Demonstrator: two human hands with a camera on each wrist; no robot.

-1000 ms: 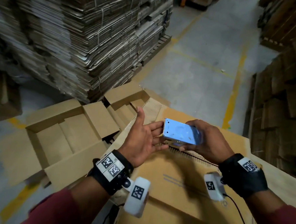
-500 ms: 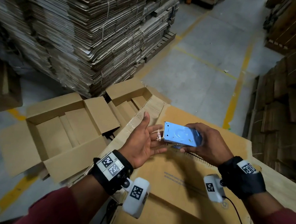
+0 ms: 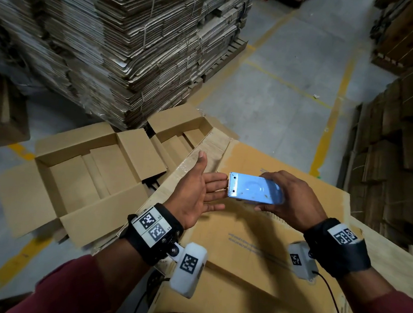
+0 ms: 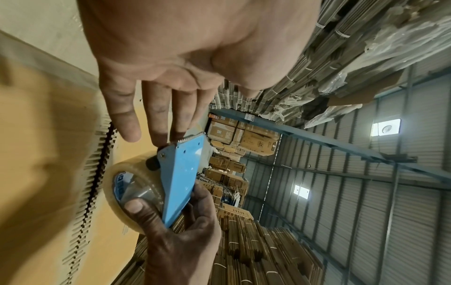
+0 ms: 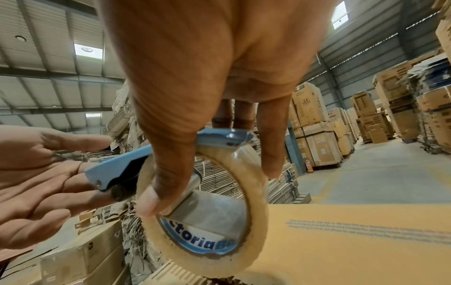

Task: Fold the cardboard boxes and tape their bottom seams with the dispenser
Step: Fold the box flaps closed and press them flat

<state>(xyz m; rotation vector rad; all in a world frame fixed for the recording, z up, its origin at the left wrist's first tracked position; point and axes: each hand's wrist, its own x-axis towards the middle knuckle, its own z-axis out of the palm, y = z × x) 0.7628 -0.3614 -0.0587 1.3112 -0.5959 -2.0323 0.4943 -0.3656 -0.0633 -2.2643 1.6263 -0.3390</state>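
Observation:
My right hand (image 3: 292, 201) grips a blue tape dispenser (image 3: 254, 189) with a clear tape roll (image 5: 207, 212) under it, thumb hooked into the roll's core. My left hand (image 3: 198, 190) is spread flat, palm toward the dispenser, its fingertips (image 4: 168, 135) at the serrated blade (image 4: 192, 137). Both hands hover above a flat-lying cardboard box (image 3: 255, 245) with a taped strip along its left edge. Two opened boxes (image 3: 84, 179) with flaps up stand on the floor to the left.
A tall pallet of bundled flat cardboard (image 3: 125, 43) rises at the back left. More cardboard stacks (image 3: 396, 150) line the right side. Grey concrete floor with yellow lines (image 3: 324, 140) runs between them. Stacked cartons (image 5: 317, 135) fill the warehouse aisle.
My left fingers have straightened against the dispenser's blade end. The dispenser has stayed nearly in place in my right hand, and the head camera has shifted a little.

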